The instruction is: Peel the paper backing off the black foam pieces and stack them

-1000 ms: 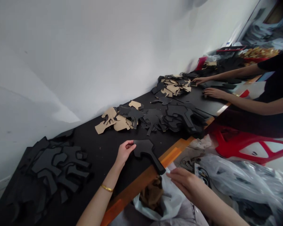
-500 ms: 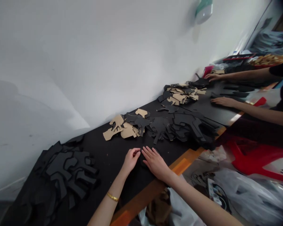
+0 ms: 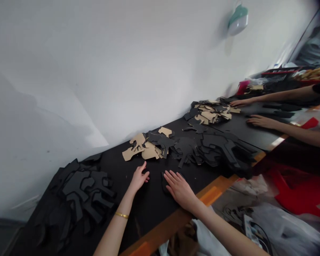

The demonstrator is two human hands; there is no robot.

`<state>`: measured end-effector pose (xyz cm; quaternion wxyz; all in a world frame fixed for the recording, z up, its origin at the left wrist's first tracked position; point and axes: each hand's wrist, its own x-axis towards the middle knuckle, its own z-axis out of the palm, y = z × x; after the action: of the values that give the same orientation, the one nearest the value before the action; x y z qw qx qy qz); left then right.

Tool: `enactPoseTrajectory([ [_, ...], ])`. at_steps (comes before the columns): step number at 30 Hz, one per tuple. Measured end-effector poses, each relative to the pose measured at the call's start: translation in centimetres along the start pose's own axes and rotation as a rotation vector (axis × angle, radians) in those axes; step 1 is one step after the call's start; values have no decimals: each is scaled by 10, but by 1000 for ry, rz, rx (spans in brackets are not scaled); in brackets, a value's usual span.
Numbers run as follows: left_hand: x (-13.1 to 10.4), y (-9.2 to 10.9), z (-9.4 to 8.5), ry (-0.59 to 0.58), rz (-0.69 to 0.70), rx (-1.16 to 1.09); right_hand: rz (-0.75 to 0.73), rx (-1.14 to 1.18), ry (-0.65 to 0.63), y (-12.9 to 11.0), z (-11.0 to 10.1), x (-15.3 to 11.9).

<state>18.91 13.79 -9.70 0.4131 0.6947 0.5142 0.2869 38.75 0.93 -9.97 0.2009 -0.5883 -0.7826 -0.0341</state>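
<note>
My left hand point(image 3: 139, 176), with a gold bracelet on its wrist, is over the black table point(image 3: 146, 206), fingers apart and holding nothing. It is just in front of some tan cut-out pieces point(image 3: 150, 150). To its right, my right hand point(image 3: 177, 186) lies flat with fingers stretched out on a dark piece point(image 3: 165, 182), which it partly covers. Behind my right hand lie black cut-out pieces point(image 3: 186, 147). A larger heap of black pieces point(image 3: 78, 185) is at the left.
Another person's hands point(image 3: 261, 121) rest on the table at the right, near a mixed tan and black pile point(image 3: 209, 113). An orange-brown edge strip point(image 3: 214, 190) runs along the table front. Beyond it are plastic bags point(image 3: 285, 224) and a red object point(image 3: 298, 192).
My left hand has moved left, away from my right hand, and its fingers have opened. My right hand stays on the dark piece. The other person's far hand has shifted along the table. The view has shifted slightly.
</note>
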Motion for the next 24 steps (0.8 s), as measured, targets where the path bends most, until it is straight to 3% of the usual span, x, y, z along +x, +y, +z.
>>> enactPoseTrajectory([
  [3, -3, -5, -2, -13, 93, 35, -10, 27, -46, -3, -8, 3],
  [10, -14, -3, 9, 101, 174, 113, 29, 76, -95, -13, -19, 11],
  [13, -8, 8, 10, 102, 212, 152, -16, 113, -106, -13, -22, 13],
  [16, 10, 32, 16, 92, 257, 185, -61, 155, -98, -11, -24, 7],
  [19, 33, 65, 36, 40, 300, 222, 69, 141, -22, -7, -12, -16],
  [21, 46, 85, 57, -30, 309, 252, 238, 111, 35, -3, 3, -37],
  [24, 58, 103, 95, -112, 288, 303, 326, 148, 17, 6, 20, -63],
])
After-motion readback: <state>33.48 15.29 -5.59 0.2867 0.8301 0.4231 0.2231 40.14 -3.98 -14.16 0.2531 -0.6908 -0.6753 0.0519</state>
